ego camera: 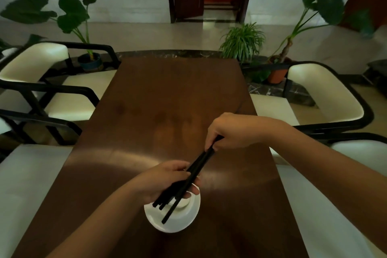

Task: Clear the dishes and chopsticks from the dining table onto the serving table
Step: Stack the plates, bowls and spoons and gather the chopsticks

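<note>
1. Both hands are over the near end of the brown counter [167, 94]. The left hand [167, 180] has its fingers closed around a bundle of black chopsticks [188, 178]; the right hand [228, 132] pinches the far ends of the same bundle.
2. The bundle runs diagonally, with its near ends fanned out over a white plate [173, 220]. One stick pokes out further than the rest, so it's not squared up.
3. The plate sits near the counter's near edge, roughly centred. There looks to be a smaller dish or bowl stacked on it under the left hand, mostly hidden, so I can't tell which.
4. The rest of the counter shows nothing else on it up to the far edge. Cream chairs [69, 98] stand along both long sides.
5. My read on progress: the chopsticks are gathered in hand and the dishes are down to this one stack. Nothing has been delivered as far as I can see, and the serving table isn't in view.
6. Left: the carry and drop-off of plate plus chopsticks.
</note>
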The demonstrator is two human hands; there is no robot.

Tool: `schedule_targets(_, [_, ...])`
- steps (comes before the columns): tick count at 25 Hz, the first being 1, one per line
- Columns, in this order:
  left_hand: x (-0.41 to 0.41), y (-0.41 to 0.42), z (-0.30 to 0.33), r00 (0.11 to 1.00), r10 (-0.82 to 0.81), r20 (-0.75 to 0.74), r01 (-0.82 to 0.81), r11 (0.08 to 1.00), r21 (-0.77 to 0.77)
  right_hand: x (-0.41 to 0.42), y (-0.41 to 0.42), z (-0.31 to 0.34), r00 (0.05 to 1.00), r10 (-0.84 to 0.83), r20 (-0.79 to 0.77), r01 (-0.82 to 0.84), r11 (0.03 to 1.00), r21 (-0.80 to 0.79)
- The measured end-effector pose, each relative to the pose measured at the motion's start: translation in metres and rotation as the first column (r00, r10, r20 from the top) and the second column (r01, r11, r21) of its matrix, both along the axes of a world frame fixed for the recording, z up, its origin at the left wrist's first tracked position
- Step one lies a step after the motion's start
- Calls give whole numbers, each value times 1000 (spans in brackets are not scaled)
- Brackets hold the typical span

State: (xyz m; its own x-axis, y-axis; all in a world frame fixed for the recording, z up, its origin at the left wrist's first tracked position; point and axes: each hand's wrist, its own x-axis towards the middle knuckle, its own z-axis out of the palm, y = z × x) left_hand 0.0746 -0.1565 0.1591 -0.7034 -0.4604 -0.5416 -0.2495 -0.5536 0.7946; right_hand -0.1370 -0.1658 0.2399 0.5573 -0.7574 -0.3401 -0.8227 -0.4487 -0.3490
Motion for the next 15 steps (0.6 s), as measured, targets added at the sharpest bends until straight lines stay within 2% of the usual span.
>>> schedule_targets(3, [2,9,-5,993,85,-85,-81,995,58,9,6,0,993,13,-121,-29,991,-134])
schedule_targets(5, [4,15,-9,972,163,-170,-140,980,144,14,17,-5,995,6,-96,-25,979,-204])
schedule_targets(6, [5,18,-11,957,204,-206,-165,968,191,15,22,-13,997,1,-77,-25,949,-313])
schedule_targets(7, [6,20,-13,942,243,-232,-191,956,225,15,27,-23,998,-41,-54,9,871,-490])
schedule_targets(8, [7,22,-15,927,276,-253,-216,946,241,15,34,-36,987,-153,50,149,749,-646])
schedule_targets(9, [9,23,-17,915,300,-270,-238,941,240,17,42,-47,906,-318,280,421,608,-673])
schedule_targets(10, [10,24,-18,905,316,-287,-257,940,225,21,51,-54,683,-494,539,730,484,-482])
schedule_targets(11, [11,25,-18,898,321,-300,-268,941,205,29,59,-59,332,-639,694,915,396,-72])
schedule_targets(12, [12,26,-18,899,312,-309,-266,947,182,39,65,-63,9,-757,654,848,353,397])
schedule_targets(13, [12,27,-18,905,288,-313,-250,955,159,46,69,-70,-148,-825,545,629,347,696])
schedule_targets(14, [12,28,-18,917,253,-310,-220,966,136,53,70,-73,-192,-852,487,454,363,814])
schedule_targets(15, [13,30,-17,930,211,-301,-185,976,113,58,70,-74,-178,-849,497,376,408,832])
